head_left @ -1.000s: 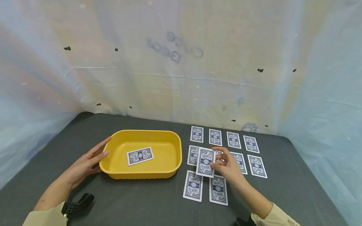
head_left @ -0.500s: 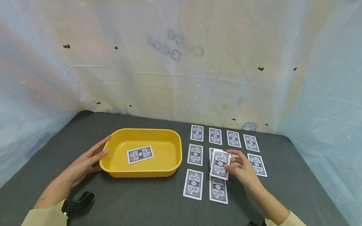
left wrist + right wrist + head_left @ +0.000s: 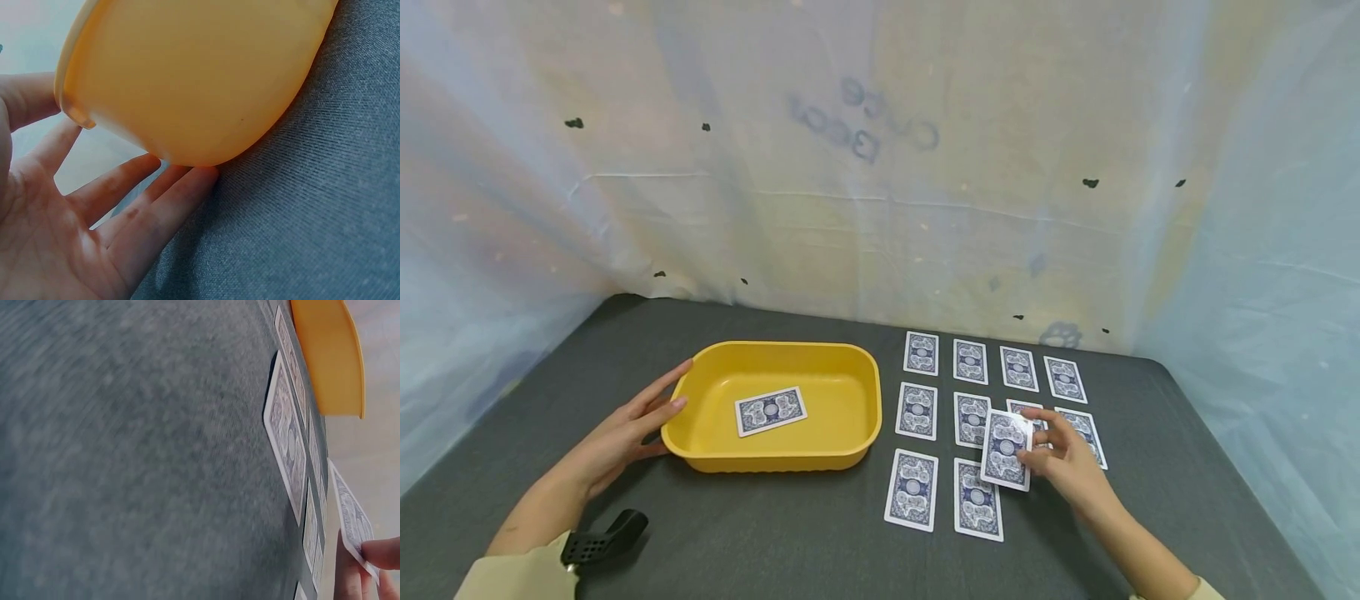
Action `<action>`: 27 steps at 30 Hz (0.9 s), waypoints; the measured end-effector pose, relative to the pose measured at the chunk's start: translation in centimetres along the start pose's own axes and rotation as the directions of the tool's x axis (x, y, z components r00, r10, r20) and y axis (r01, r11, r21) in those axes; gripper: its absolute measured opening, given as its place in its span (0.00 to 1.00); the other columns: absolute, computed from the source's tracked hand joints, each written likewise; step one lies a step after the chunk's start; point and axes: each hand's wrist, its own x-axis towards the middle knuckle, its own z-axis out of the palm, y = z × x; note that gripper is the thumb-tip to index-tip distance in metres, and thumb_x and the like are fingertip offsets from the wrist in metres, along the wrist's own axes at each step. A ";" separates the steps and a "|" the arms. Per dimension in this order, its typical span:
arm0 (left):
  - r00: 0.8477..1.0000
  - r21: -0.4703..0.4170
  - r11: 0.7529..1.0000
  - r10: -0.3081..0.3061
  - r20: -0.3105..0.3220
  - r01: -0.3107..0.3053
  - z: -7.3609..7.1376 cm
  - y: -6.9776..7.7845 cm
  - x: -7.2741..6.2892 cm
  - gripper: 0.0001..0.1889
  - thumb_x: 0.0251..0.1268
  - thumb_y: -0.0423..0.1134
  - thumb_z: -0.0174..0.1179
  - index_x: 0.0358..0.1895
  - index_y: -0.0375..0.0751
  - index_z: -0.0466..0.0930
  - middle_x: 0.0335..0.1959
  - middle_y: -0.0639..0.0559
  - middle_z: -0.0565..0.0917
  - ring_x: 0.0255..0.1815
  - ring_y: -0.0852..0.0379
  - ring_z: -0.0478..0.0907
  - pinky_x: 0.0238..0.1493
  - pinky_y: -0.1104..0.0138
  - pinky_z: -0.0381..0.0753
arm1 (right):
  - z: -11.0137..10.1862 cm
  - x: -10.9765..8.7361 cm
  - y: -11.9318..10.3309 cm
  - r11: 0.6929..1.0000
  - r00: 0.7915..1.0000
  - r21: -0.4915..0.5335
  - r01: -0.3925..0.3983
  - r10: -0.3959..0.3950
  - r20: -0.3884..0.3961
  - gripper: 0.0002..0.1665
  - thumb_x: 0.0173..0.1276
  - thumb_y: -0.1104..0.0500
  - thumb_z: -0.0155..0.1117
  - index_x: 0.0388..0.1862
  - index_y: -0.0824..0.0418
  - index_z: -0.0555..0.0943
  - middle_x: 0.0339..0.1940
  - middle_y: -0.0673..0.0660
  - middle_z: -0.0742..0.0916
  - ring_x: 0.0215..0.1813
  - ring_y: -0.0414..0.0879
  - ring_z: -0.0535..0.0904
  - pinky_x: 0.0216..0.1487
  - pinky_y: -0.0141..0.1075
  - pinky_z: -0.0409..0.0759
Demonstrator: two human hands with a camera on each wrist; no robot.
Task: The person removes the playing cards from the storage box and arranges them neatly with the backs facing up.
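Note:
My right hand (image 3: 1063, 458) pinches a playing card (image 3: 1006, 451) by its right edge, blue patterned back up. In the right wrist view the same card (image 3: 352, 515) is tilted above the table, held between thumb and fingers. Beneath it, a near-row card (image 3: 977, 500) is partly covered. Another card (image 3: 1024, 408) in the middle row is partly hidden behind the held one and my fingers. At the left, my left hand (image 3: 625, 437) touches the end of a yellow tray (image 3: 775, 461). Its fairly straight fingers (image 3: 119, 184) rest against the tray's outer wall in the left wrist view.
One card (image 3: 771, 412) lies inside the tray. Several face-down cards stand in rows to its right, including a far-row card (image 3: 921, 353) and a near-left card (image 3: 912, 490). A pale curtain (image 3: 880, 233) hangs behind the dark table (image 3: 760, 533).
My right hand has carried the playing card to the right and slightly nearer, from over the left columns toward the third column. The left hand and tray have stayed put.

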 end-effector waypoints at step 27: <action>1.000 0.007 1.000 -0.013 -0.011 0.013 0.1 0.0 0.0 0.36 0.75 0.56 0.44 0.76 0.71 0.31 0.78 0.36 0.33 0.74 0.30 0.44 0.56 0.36 0.70 | -3.0 -1.6 2.3 0.987 0.991 -0.160 -0.030 0.050 0.121 0.35 0.55 0.71 0.65 0.63 0.70 0.66 0.30 0.55 0.76 0.28 0.41 0.76 0.28 0.35 0.80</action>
